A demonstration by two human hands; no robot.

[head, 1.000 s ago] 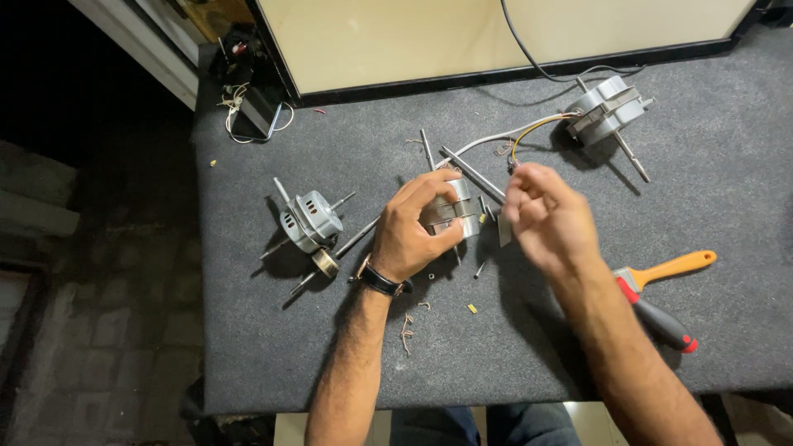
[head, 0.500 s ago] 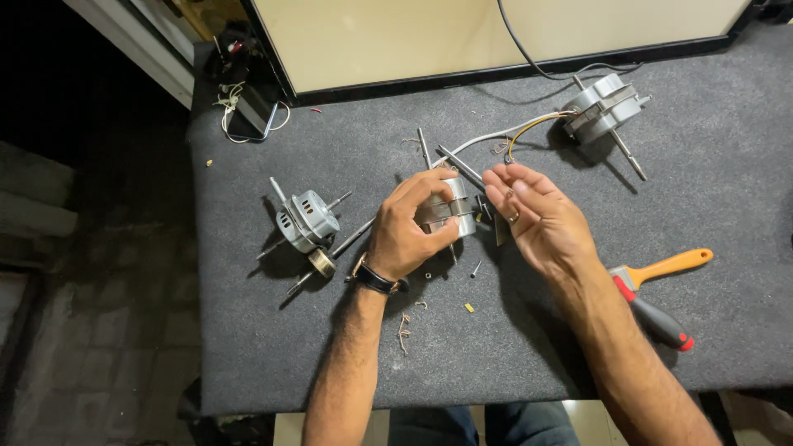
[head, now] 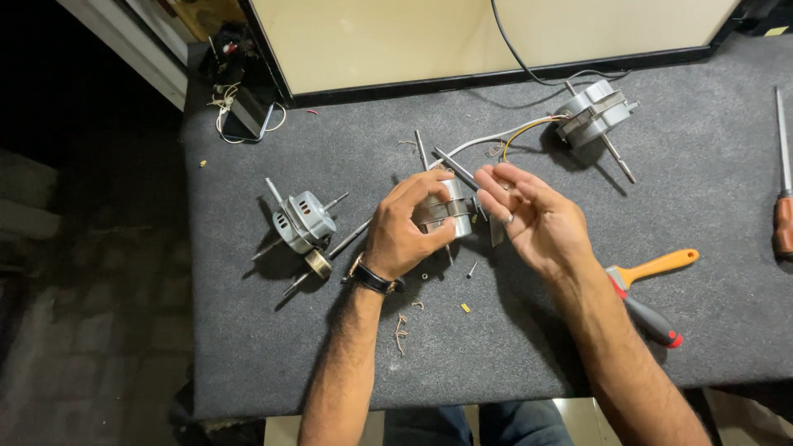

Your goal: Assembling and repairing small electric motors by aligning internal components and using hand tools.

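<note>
Dark grey felt-covered bench (head: pixel 273 355), unlit floor off to the left, cream panel with black frame (head: pixel 462 37) along the far edge, black cable (head: pixel 516 58) trailing over it.

Largest to smallest on the bench: small grey motor (head: pixel 304 221) at left with shaft sticking out, second motor (head: pixel 596 114) at upper right with white and yellow leads (head: pixel 496 139) running toward centre. Orange-handled tool (head: pixel 652 268) and red-and-black screwdriver (head: pixel 648 318) lying crossed at right, brown-handled tool (head: pixel 783 215) at the right edge. Loose screws (head: pixel 471 269), wire scraps and a yellow offcut (head: pixel 465 308) scattered near centre.

Centre: left hand (head: pixel 405 227), watch on wrist, clenched around a silver motor body (head: pixel 446 216), lifted just off the felt, rods poking out behind. Right hand (head: pixel 533 215) just beside its end, fingers pinched lightly on a thin part there; too small to identify.

Judgement: mid-disassembly or refit on the motor's end, fine finger work. Next move looks to call for steady hold left, precise pinch right, small parts easy to lose on this felt.
</note>
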